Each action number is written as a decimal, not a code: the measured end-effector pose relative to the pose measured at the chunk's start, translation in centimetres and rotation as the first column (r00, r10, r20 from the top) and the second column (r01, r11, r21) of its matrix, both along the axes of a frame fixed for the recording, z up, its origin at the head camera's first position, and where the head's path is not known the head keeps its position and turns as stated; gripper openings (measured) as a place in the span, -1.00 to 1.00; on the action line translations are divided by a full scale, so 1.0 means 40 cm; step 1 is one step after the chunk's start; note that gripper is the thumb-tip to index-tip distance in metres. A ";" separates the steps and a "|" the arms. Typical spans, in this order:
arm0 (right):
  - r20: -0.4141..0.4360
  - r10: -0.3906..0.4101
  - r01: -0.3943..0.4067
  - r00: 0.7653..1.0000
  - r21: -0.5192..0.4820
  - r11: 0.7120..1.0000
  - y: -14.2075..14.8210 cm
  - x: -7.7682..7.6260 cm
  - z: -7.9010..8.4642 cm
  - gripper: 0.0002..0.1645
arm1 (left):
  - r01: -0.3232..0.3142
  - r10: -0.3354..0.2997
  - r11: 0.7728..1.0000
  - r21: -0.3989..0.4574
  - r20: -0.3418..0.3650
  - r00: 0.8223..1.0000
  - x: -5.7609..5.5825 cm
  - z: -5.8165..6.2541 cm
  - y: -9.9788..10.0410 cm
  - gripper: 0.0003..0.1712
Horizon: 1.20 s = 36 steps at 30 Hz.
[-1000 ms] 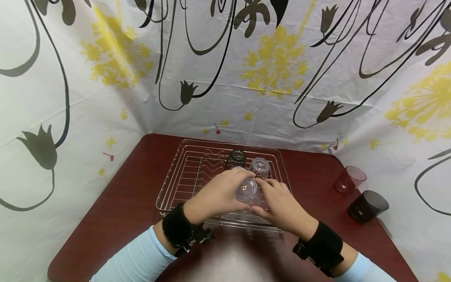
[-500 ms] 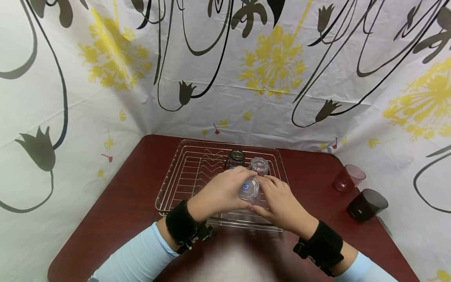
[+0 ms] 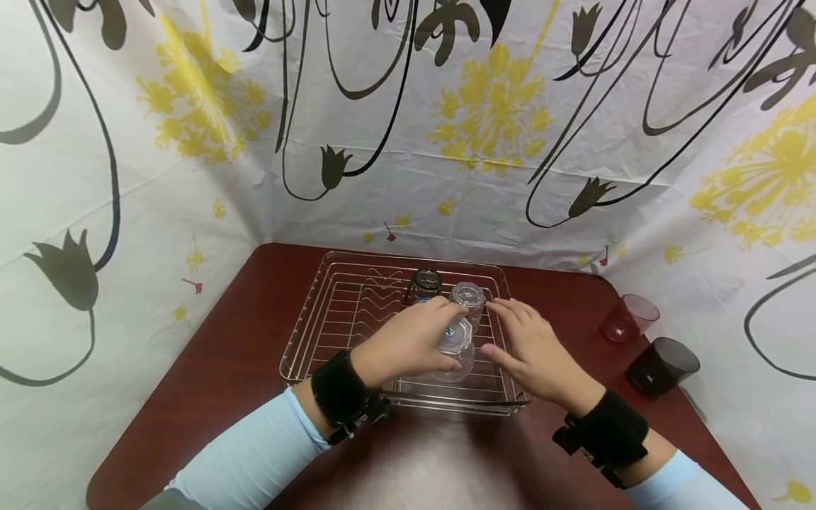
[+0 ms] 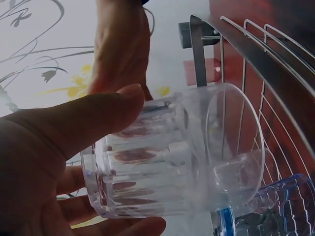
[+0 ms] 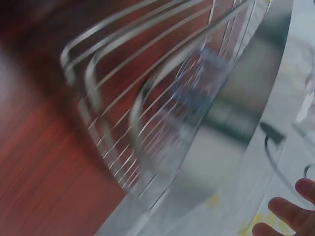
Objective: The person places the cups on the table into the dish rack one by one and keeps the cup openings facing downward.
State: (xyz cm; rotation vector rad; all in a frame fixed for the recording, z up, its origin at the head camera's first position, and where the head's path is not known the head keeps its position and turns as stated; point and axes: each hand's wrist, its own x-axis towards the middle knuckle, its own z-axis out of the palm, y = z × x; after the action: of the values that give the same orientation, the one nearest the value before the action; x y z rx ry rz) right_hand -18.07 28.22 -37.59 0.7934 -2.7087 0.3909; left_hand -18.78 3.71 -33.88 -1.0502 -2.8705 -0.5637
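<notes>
My left hand [image 3: 411,338] grips a clear faceted tumbler [image 3: 456,341] near its base, the bottom facing up. In the left wrist view its round open rim points to the rack, thumb and fingers around the base end of the tumbler [image 4: 152,167]. My right hand [image 3: 537,350] is spread a short way to the right of it, with nothing between fingers and thumb. Beneath is a wire dish rack [image 3: 338,322]. Behind the held tumbler, a dark glass [image 3: 426,281] and another clear tumbler [image 3: 469,294] stand upside down in the rack.
On the right of the red-brown table [image 3: 217,340] are a pink glass [image 3: 630,319] and a dark tinted glass [image 3: 661,366]. A patterned sheet [image 3: 395,184] hangs behind and at both sides. Wavy wire dividers [image 3: 376,304] stand inside the rack.
My right hand has let go of the tumbler and moved off to the right, its fingers opening. My left hand keeps its hold, having shifted slightly right.
</notes>
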 end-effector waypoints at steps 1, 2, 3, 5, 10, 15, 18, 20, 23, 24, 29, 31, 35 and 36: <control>0.004 -0.023 0.023 1.000 -0.004 1.000 0.012 -0.006 0.003 -0.20 | -0.002 0.002 1.000 -0.006 0.003 1.000 -0.001 0.002 0.005 0.00; 0.013 -0.046 0.046 0.999 -0.005 0.999 0.025 -0.012 0.004 -0.20 | -0.005 0.005 1.000 -0.009 0.008 1.000 -0.002 0.004 0.010 0.00; 0.027 -0.071 0.071 0.997 -0.001 0.997 0.038 -0.018 0.005 -0.19 | -0.007 0.007 1.000 -0.016 0.009 1.000 -0.003 0.006 0.013 0.00; 0.056 -0.115 0.115 0.992 0.010 0.993 0.064 -0.030 0.003 -0.16 | -0.011 0.012 1.000 -0.023 0.014 1.000 -0.004 0.009 0.020 0.00; 0.095 -0.191 0.189 0.977 0.020 0.982 0.129 -0.065 -0.013 -0.09 | -0.020 0.021 1.000 -0.018 0.028 0.999 -0.008 0.012 0.034 -0.01; 0.133 -0.248 0.247 0.960 0.020 0.969 0.183 -0.086 -0.031 -0.07 | -0.018 0.019 0.999 -0.036 0.023 1.000 -0.014 0.008 0.048 -0.03; 0.140 -0.257 0.256 0.956 0.029 0.966 0.201 -0.092 -0.039 -0.07 | -0.023 0.024 0.999 -0.034 0.030 0.999 -0.021 0.002 0.055 -0.06; 0.132 -0.256 0.254 0.958 0.034 0.967 0.206 -0.093 -0.040 -0.07 | -0.028 0.029 0.999 -0.025 0.040 0.999 -0.028 -0.002 0.059 -0.09; 0.125 -0.254 0.252 0.959 0.036 0.967 0.207 -0.093 -0.041 -0.08 | -0.031 0.032 0.999 -0.021 0.055 0.998 -0.042 -0.010 0.065 -0.11; 0.125 -0.254 0.251 0.959 0.036 0.967 0.206 -0.093 -0.042 -0.08 | -0.030 0.032 0.999 -0.024 0.058 0.998 -0.048 -0.013 0.067 -0.12; 0.114 -0.252 0.247 0.961 0.056 0.967 0.200 -0.093 -0.047 -0.09 | -0.027 0.031 0.996 -0.085 0.040 0.999 -0.073 -0.034 0.087 -0.10; 0.093 -0.246 0.241 0.965 0.064 0.968 0.197 -0.093 -0.049 -0.11 | -0.022 0.026 0.993 -0.118 0.034 0.999 -0.082 -0.041 0.100 -0.07; 0.055 -0.227 0.223 0.972 0.071 0.972 0.188 -0.092 -0.054 -0.13 | -0.015 0.022 0.985 -0.172 0.038 0.999 -0.091 -0.047 0.122 -0.03; 0.051 -0.222 0.218 0.974 0.073 0.973 0.185 -0.092 -0.055 -0.14 | -0.018 0.026 0.984 -0.176 0.044 0.999 -0.093 -0.047 0.125 -0.04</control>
State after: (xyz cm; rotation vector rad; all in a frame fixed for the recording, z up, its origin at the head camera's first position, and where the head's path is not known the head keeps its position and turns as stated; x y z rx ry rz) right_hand -21.76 35.62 -39.78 0.4962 -2.8388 0.2783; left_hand -22.48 8.70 -35.77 -1.0380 -3.0145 -0.3419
